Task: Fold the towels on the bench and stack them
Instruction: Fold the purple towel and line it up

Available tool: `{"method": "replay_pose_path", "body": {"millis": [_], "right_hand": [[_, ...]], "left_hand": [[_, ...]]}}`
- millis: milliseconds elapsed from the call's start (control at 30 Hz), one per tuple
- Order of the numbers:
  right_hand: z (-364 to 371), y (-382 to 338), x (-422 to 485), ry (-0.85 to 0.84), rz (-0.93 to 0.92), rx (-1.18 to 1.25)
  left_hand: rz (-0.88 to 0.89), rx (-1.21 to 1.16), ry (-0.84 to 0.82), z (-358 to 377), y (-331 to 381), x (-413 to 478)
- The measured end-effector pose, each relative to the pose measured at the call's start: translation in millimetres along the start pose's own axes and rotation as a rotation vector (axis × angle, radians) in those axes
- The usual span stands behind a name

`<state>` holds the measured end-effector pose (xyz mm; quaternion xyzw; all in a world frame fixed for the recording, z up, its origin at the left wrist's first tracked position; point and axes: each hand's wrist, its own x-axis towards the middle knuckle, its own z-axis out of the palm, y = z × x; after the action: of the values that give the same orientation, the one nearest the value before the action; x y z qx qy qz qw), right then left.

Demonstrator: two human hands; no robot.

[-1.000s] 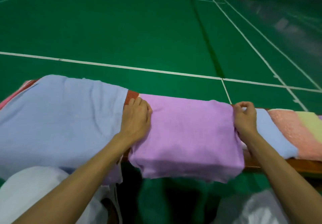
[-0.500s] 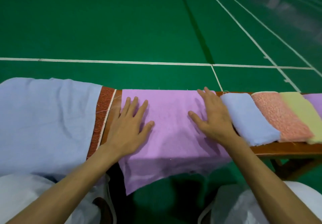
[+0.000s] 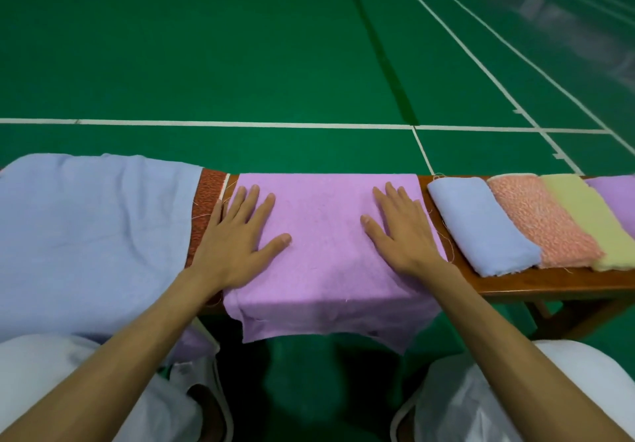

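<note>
A purple towel (image 3: 326, 235) lies spread across the wooden bench (image 3: 549, 283), its near edge hanging over the front. My left hand (image 3: 240, 239) presses flat on its left side, fingers spread. My right hand (image 3: 402, 232) lies flat on its right side. To the right sit folded towels side by side: a blue one (image 3: 481, 225), a pink one (image 3: 539, 221), a yellow one (image 3: 591, 218) and a purple one (image 3: 618, 194) at the frame edge. A large unfolded blue towel (image 3: 89, 235) covers the bench's left part.
A red-brown cloth (image 3: 204, 208) shows between the blue and purple towels. My knees in white (image 3: 51, 373) are in front of the bench. Green court floor with white lines (image 3: 240, 125) stretches beyond.
My hands went from gripping the purple towel's edges to lying flat on it, then slid apart toward its sides. The towel now lies flat.
</note>
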<state>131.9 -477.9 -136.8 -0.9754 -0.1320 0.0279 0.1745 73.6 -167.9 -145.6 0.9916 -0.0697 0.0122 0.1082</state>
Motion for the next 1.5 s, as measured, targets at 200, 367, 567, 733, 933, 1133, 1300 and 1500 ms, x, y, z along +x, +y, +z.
{"method": "replay_pose_path", "body": {"millis": [200,367,567,733,933,1133,1300,1500], "right_hand": [[-33.8,3.3,-23.2,0.228,0.221,-0.033],[-33.7,6.7,-35.6,0.113,0.334,-0.197],[-34.3,12.6,-25.0,0.109,0.345,0.060],[-41.6,19.7,-24.8,0.109,0.260,0.276],[-60.9,39.7,-31.5,-0.080,0.133,0.974],[-75.3,56.5,-39.0,-0.064,0.094,0.869],[-83.4,55.4,-49.3,0.067,0.109,0.696],[-107.5,50.4,-59.7,0.194,0.100,0.542]], "left_hand": [[-0.289,-0.225,0.263,-16.0,10.1,-12.2],[-0.451,-0.098,0.089,-26.9,5.8,-20.2],[-0.311,-0.385,0.055,-32.5,1.1,-13.7],[-0.450,-0.969,0.018,-49.5,13.9,-6.7],[-0.389,-1.113,-0.068,-59.4,1.9,-11.0],[-0.370,-0.758,0.027,-61.8,-16.4,-18.6],[-0.320,-0.624,0.114,-75.1,-13.1,-27.6],[-0.264,-0.472,0.235,-91.6,-5.6,-34.8]]}}
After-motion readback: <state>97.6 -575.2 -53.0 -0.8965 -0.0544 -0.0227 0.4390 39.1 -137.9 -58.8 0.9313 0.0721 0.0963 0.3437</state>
